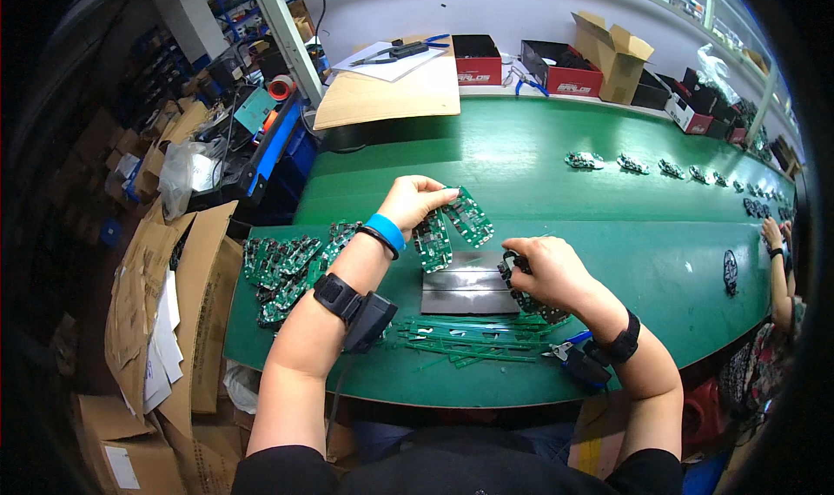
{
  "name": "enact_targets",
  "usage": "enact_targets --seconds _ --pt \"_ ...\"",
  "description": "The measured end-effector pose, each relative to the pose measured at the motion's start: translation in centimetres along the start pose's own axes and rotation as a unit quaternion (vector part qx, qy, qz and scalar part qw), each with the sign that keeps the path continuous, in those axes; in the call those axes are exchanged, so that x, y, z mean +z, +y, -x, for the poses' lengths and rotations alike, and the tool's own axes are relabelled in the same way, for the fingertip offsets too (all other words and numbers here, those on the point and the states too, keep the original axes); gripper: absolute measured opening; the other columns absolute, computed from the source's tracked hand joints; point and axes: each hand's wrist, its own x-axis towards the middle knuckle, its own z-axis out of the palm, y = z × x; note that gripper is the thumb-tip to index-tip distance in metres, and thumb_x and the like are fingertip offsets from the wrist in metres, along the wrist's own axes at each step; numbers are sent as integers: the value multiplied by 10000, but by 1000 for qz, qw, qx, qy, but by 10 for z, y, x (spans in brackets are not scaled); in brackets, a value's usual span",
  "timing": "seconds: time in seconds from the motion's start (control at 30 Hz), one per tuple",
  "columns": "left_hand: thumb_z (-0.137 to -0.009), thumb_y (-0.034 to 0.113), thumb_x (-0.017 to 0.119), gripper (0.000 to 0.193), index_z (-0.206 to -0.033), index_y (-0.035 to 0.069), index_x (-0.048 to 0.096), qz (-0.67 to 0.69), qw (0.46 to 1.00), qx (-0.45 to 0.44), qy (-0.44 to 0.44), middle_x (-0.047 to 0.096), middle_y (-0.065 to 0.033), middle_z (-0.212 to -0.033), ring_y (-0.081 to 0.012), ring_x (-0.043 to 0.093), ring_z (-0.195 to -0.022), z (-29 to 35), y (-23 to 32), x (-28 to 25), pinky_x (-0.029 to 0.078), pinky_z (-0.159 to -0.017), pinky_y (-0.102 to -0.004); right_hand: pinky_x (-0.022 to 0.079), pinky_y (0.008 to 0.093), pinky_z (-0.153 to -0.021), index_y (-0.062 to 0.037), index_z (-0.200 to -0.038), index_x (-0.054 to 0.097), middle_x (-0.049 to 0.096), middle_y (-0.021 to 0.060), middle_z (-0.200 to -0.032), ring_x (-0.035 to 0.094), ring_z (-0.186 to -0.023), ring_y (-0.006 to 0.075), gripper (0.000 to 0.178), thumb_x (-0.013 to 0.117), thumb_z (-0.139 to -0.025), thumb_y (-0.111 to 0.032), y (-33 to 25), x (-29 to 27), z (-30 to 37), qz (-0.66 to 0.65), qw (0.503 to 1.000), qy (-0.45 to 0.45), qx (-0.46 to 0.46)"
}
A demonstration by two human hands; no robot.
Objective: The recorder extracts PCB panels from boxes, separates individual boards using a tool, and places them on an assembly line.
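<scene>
My left hand (413, 206) pinches two green circuit boards at their upper ends. One circuit board (470, 218) slants to the right, and the other board (433, 242) hangs lower, over the edge of a shiny grey metal block (469, 302). To the right of that block, my right hand (551, 274) is closed on a dark, component-covered circuit board (511, 271), mostly hidden by my fingers. Beneath that hand, more board edges show, but I cannot tell whether they are held. Narrow green strips (469, 339) lie scattered in front of the block.
A heap of circuit boards (291, 265) lies left of my left forearm. Blue-handled cutters (566, 345) rest by my right wrist. Boards (632, 164) line the green belt (521, 139) at the far right, near a co-worker's hands (772, 232). Cardboard (204, 321) stands left of the table.
</scene>
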Motion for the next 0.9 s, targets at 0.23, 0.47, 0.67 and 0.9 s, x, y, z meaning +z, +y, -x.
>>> enact_targets --seconds 0.23,0.47,0.67,0.9 --pt "-740 243 746 256 -843 38 634 66 994 -74 51 599 -21 -726 -89 443 -576 -6 6 -15 358 -528 -240 491 359 -661 33 -1160 536 629 232 -788 623 -678 294 544 588 -640 -117 6 -12 23 -163 981 -109 4" --pt "-672 184 785 232 -741 49 609 85 993 -25 73 549 -19 -658 -118 412 -562 -82 10 35 343 -519 -263 465 218 -633 32 -1017 624 621 37 -804 561 -685 90 317 561 -716 -44 83 -45 42 -410 897 -80 147" --pt "-614 158 820 283 -591 1 585 85 984 -47 151 524 -45 -575 -137 417 -482 -146 -21 118 355 -439 -302 513 233 -654 27 -1005 614 629 53 -844 601 -702 99 264 525 -756 39 157 -26 63 -617 742 171 198" --pt "-594 227 834 449 -863 -84 654 -107 953 9 284 657 -154 -788 -203 627 -717 -191 -67 136 504 -666 -317 510 226 -645 29 -1007 610 625 47 -837 596 -710 95 259 529 -761 46 150 -25 59 -624 741 141 202"
